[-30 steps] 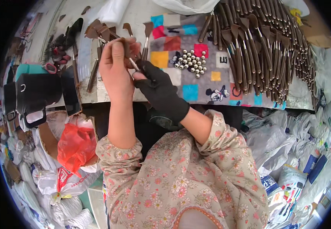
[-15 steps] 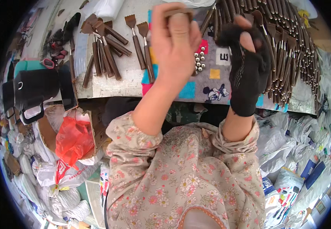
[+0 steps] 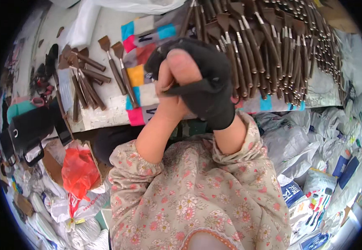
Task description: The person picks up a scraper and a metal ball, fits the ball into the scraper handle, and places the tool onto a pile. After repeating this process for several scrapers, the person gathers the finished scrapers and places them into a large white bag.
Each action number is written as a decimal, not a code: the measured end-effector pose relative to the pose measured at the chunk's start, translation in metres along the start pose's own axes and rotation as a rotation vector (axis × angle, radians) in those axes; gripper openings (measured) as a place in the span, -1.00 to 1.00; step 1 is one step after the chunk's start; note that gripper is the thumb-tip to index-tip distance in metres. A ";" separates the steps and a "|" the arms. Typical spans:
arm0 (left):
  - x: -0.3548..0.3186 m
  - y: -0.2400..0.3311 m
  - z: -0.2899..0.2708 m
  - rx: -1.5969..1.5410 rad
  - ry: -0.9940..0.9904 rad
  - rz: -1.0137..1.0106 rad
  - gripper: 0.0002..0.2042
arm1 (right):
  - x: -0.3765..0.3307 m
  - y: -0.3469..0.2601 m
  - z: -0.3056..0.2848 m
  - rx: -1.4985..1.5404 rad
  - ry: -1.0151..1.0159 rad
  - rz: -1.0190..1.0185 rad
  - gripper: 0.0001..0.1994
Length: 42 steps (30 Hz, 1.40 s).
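Note:
Above the near part of a patterned cloth point(image 3: 149, 98), my two hands are pressed together. The right hand point(image 3: 214, 85) wears a black glove with bare fingertips and is wrapped over the left. My bare left hand point(image 3: 168, 89) is closed against it, partly covered by the glove. Anything held between them is hidden. Closest on the left of the cloth lie two brown brushes point(image 3: 124, 77) with flat notched heads and metal collars. A dense bundle of similar brushes point(image 3: 252, 54) lies to the right of the gloved hand.
A loose group of brushes point(image 3: 85, 79) lies on the left of the white table point(image 3: 110, 118). A black bag point(image 3: 33, 129) is at its left end. Below stand a cardboard box with a red plastic bag point(image 3: 79, 171) and, on the right, many white plastic bags point(image 3: 289, 146).
My hands, apart before, have come together, the gloved one moving left onto the bare one. A brown piece seen in my left hand and the metal balls on the cloth are now hidden.

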State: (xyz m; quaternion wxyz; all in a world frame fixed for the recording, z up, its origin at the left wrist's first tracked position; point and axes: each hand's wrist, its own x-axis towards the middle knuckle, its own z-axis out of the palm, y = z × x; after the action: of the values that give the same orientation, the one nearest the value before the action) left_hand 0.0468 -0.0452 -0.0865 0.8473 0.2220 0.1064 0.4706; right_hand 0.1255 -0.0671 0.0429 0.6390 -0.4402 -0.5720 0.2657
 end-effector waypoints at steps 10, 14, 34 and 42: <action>0.001 0.072 0.058 1.514 -0.349 0.422 -0.75 | -0.043 0.044 -0.011 -0.180 0.244 -0.021 -0.66; 0.008 0.110 0.044 1.673 0.185 0.367 -0.75 | -0.020 0.014 -0.049 0.272 0.442 -0.156 -0.76; 0.012 0.135 0.010 2.097 0.320 0.178 -0.51 | -0.004 0.038 -0.162 -1.403 0.344 0.102 -0.59; 0.002 0.084 0.077 0.653 0.244 0.404 -0.79 | 0.004 0.011 -0.063 -0.316 0.268 0.080 -0.74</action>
State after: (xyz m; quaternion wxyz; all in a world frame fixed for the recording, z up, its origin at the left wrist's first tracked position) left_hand 0.0153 -0.0260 0.0216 0.6038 0.4385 0.3047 0.5919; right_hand 0.1891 -0.0748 0.0385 0.6213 -0.5890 -0.4984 0.1368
